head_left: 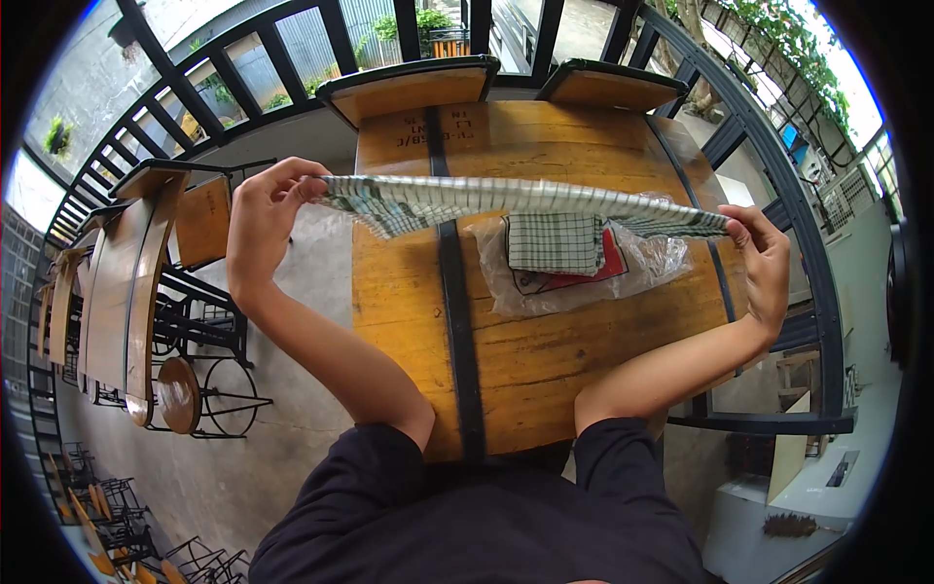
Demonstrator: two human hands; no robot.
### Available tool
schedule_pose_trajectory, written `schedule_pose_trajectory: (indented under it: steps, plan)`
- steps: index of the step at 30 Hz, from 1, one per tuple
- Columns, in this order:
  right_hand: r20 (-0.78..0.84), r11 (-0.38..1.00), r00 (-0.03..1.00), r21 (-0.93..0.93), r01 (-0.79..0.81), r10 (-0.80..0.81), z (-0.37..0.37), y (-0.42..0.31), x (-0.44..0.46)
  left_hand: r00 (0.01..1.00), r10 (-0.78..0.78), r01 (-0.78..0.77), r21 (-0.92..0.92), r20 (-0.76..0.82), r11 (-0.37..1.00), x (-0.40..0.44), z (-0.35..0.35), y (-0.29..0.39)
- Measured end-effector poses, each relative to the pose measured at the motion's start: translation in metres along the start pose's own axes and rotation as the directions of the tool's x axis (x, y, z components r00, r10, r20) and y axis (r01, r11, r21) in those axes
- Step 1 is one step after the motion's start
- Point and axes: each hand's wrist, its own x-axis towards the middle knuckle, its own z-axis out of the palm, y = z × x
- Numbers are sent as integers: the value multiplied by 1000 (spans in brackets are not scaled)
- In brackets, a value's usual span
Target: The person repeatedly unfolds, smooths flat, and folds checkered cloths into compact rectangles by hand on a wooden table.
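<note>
A green-and-white checked cloth (516,198) is stretched wide above the table, sagging a little between my hands. My left hand (277,209) pinches its left end, and my right hand (761,258) pinches its right end. Below it, a folded checked cloth (555,245) of the same pattern lies on the table. Under that folded cloth is a red piece with a dark border (615,261), partly hidden. Both rest on a clear plastic bag (516,297), crumpled at its edges.
The wooden table (525,370) has black metal strips across it. Two chairs (418,90) stand at its far side, against a black railing (224,83). More tables (117,302) and a round stool (179,394) are to the left. A railing runs along the right.
</note>
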Motion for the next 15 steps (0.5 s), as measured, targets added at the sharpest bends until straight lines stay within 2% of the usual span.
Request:
schedule_pose_trajectory:
  steps: [2,4,6,7,9,12,15]
  plan:
    - [-136,998,990,34,45,-40,-6,-3,-11,981,117,-111,49,-158,993,-7,-9,6]
    - [-157,997,985,11,72,-69,-10,-13,-17,965,172,-162,62,-198,985,-13,-17,16]
    - [-216,990,966,-59,131,-140,-10,-24,-11,934,199,-165,135,-298,977,-15,-25,27]
    - [-187,966,971,-235,104,-151,-9,-38,-6,916,248,-186,215,-315,959,-11,-29,28]
    - [-145,892,942,-391,226,-302,-6,-33,23,911,280,-207,251,-303,946,6,-34,27]
    - [-133,921,957,-332,203,-259,11,-21,73,886,404,-298,387,-228,873,53,-31,-4]
    - [-143,912,949,-348,216,-279,26,-5,86,903,380,-274,411,-201,870,69,-24,-13]
